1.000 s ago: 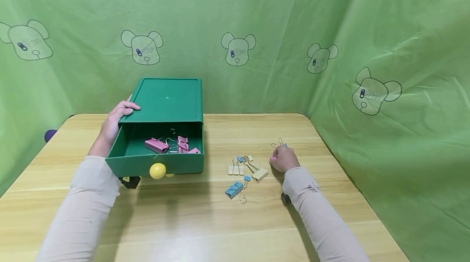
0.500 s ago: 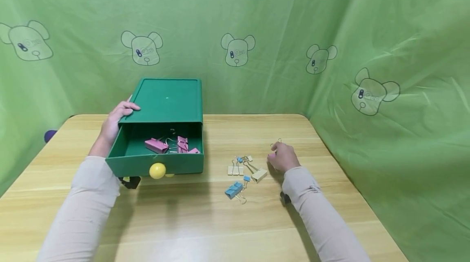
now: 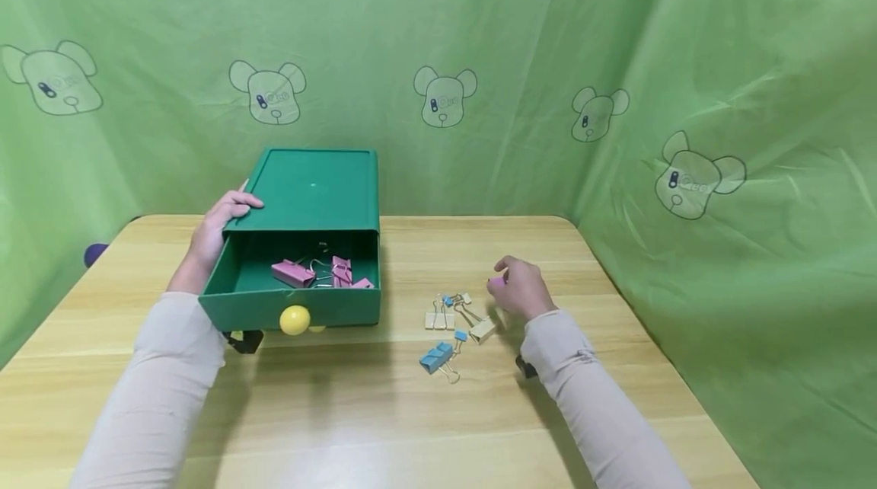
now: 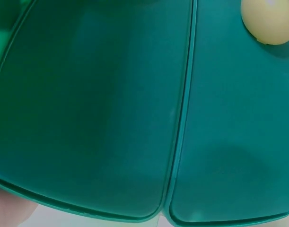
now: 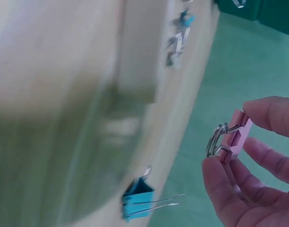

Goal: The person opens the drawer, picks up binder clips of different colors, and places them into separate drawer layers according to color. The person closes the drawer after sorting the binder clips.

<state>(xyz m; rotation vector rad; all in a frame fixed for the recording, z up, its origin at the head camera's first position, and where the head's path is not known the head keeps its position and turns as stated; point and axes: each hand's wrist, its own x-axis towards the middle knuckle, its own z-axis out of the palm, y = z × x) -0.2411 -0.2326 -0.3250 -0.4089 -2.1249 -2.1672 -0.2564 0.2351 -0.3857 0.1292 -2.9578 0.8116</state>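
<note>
A green drawer box (image 3: 311, 188) stands on the left with its drawer (image 3: 253, 312) pulled out. Several pink binder clips (image 3: 293, 273) lie inside. My left hand (image 3: 218, 226) rests against the box's left side, fingers over the top edge; in the left wrist view only a bit of skin shows at the lower left. At the right, my right hand (image 3: 524, 289) pinches a pink binder clip (image 5: 239, 135) between thumb and fingertips, its wire handles sticking out. Another binder clip, blue (image 5: 138, 201), stands on the table beyond it in the right wrist view.
Between box and right hand lie cream binder clips (image 3: 439, 320), a larger blue clip (image 3: 436, 357) and smaller clips (image 3: 460, 336). A yellow knob (image 3: 294, 320) juts from the drawer front. Green curtain (image 3: 479, 32) surrounds the wooden table (image 3: 411, 443) at the back and sides.
My right hand has lifted slightly and shifted left with the pink binder clip, its fingers turning so the clip shows more. My left hand and the box have stayed put.
</note>
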